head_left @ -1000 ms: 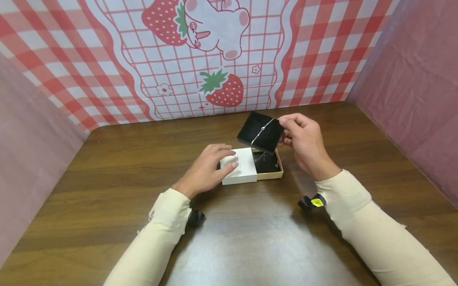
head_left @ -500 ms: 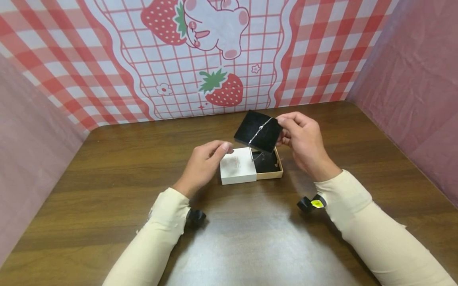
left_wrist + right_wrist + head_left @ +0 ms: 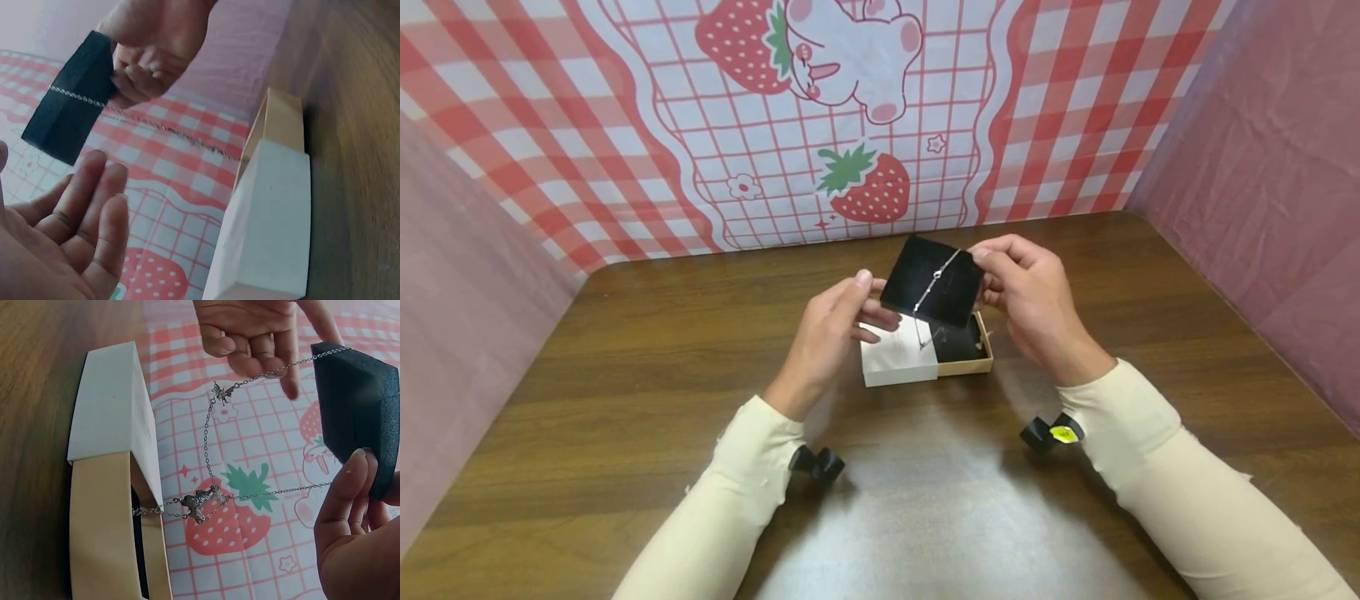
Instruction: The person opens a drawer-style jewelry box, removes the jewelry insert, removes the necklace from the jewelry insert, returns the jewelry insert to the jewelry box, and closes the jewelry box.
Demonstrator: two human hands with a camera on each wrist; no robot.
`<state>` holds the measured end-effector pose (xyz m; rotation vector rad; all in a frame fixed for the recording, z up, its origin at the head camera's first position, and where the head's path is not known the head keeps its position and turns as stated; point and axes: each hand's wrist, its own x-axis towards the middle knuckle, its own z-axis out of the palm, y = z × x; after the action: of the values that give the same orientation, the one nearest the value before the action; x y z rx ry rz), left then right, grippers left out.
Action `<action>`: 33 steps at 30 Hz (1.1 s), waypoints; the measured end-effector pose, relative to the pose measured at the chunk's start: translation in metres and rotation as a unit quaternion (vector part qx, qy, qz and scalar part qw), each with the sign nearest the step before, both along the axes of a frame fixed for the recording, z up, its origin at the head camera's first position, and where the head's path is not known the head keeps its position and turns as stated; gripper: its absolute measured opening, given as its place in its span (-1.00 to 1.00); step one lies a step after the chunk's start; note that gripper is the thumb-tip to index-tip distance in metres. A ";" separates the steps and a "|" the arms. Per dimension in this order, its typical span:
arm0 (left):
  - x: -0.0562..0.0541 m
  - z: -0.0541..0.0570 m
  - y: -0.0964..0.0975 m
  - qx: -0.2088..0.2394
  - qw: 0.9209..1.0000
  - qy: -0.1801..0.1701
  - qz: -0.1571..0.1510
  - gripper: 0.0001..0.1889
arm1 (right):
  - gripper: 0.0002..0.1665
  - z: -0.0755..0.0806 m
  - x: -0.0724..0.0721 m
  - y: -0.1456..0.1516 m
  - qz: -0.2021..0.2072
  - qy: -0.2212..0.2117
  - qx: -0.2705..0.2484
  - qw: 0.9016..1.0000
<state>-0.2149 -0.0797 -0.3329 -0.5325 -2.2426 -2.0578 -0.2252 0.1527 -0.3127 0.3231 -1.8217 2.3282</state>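
Between thumb and fingers, my right hand [image 3: 1033, 296] pinches the right edge of a black foam jewelry pad [image 3: 898, 275], tilted above a small box. A silver chain necklace [image 3: 937, 273] crosses the pad. In the right wrist view its loops hang below, with a butterfly-shaped charm [image 3: 222, 394] and a silver cluster [image 3: 199, 504]; part of the chain runs into the box. My left hand [image 3: 823, 337] is beside the pad's left edge, palm turned up and fingers loosely extended. The left wrist view shows a small gap between its fingertips and the pad.
On the brown wooden table [image 3: 662, 400], the box's white sleeve [image 3: 898, 362] is partly slid off its tan drawer [image 3: 966, 367], which has a black lining inside. A red-and-white checked strawberry cloth [image 3: 1045, 108] stands behind, with pink cloth [image 3: 1262, 192] at the sides.
My left hand has left the box sleeve, risen and turned palm up toward the pad. My right hand has shifted the pad slightly left, with the necklace hanging from it.
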 end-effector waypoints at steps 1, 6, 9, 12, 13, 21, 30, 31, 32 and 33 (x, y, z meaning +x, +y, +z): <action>0.001 0.001 0.001 0.006 1.000 0.001 0.000 -0.50 | -0.84 0.000 0.000 0.000 0.002 0.000 0.001 1.000; 0.004 0.002 0.003 0.022 1.000 -0.002 0.002 -0.53 | -0.86 0.000 0.003 -0.002 0.016 -0.005 0.009 1.000; 0.004 0.002 0.003 0.035 0.999 -0.016 -0.018 -0.53 | -0.87 0.001 0.004 -0.003 0.023 -0.004 0.018 1.000; 0.003 0.001 0.002 0.054 0.997 -0.038 -0.038 -0.53 | -0.88 0.001 0.004 -0.004 0.031 -0.004 0.027 0.999; 0.003 0.002 0.002 0.060 0.996 -0.045 -0.043 -0.54 | -0.88 0.001 0.005 -0.005 0.033 -0.005 0.030 0.999; 0.003 0.001 0.002 0.087 0.992 -0.069 -0.057 -0.64 | -0.88 0.000 0.005 -0.007 0.041 -0.005 0.046 0.998; 0.005 0.001 0.003 0.099 0.990 -0.084 -0.062 -0.69 | -0.83 -0.001 0.005 -0.009 0.044 -0.014 0.039 0.998; 0.005 0.001 0.003 0.101 0.989 -0.085 -0.063 -0.69 | -0.81 -0.001 0.005 -0.010 0.047 -0.014 0.032 0.998; 0.005 0.001 0.003 0.103 0.989 -0.085 -0.064 -0.70 | -0.79 -0.001 0.004 -0.010 0.051 -0.014 0.025 0.998; 0.005 0.001 0.003 0.105 0.989 -0.085 -0.065 -0.71 | -0.77 -0.002 0.004 -0.010 0.054 -0.013 0.018 0.998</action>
<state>-0.2102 -0.0764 -0.3321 -0.5154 -2.0883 -2.4556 -0.2211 0.1423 -0.3142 0.4086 -1.9052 2.3830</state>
